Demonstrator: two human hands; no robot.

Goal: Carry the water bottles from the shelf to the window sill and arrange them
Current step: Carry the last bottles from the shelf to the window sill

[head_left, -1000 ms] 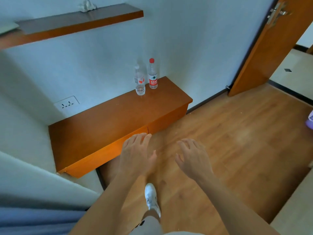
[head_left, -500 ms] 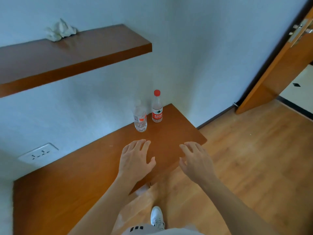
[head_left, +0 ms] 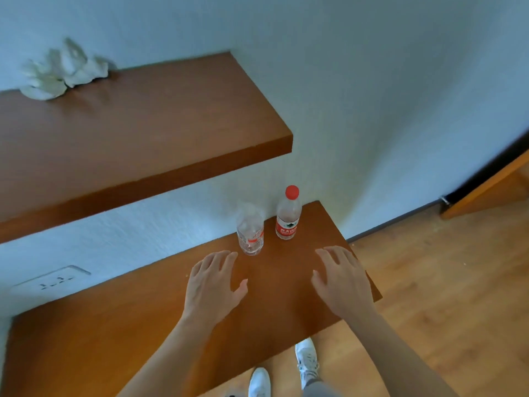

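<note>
The low shelf [head_left: 128,333] now fills the bottom of my view, where a second ago it sat well ahead of me across the floor [head_left: 446,282]; I have walked right up to its front edge, and the upper shelf [head_left: 143,133] looms larger too, with the crumpled white wad [head_left: 63,73] at its back edge. My left hand [head_left: 213,285] has come forward over the low shelf, palm down, fingers straight and loosely spread, holding nothing; its fingertips are just short of the clear bottle [head_left: 250,230]. My right hand [head_left: 342,279] is the same, flat and empty, hovering over the shelf's right end, near the red-capped bottle [head_left: 288,216] but not touching it. Both bottles stand upright at the back right corner of the low shelf, close to the wall edge; the red-capped one is nearer the right end, the clear one just beside it on the left and slightly forward. I judge the approach done and the pickup about to start, one bottle for each hand; nothing has been lifted yet, and no window sill is in sight.
</note>
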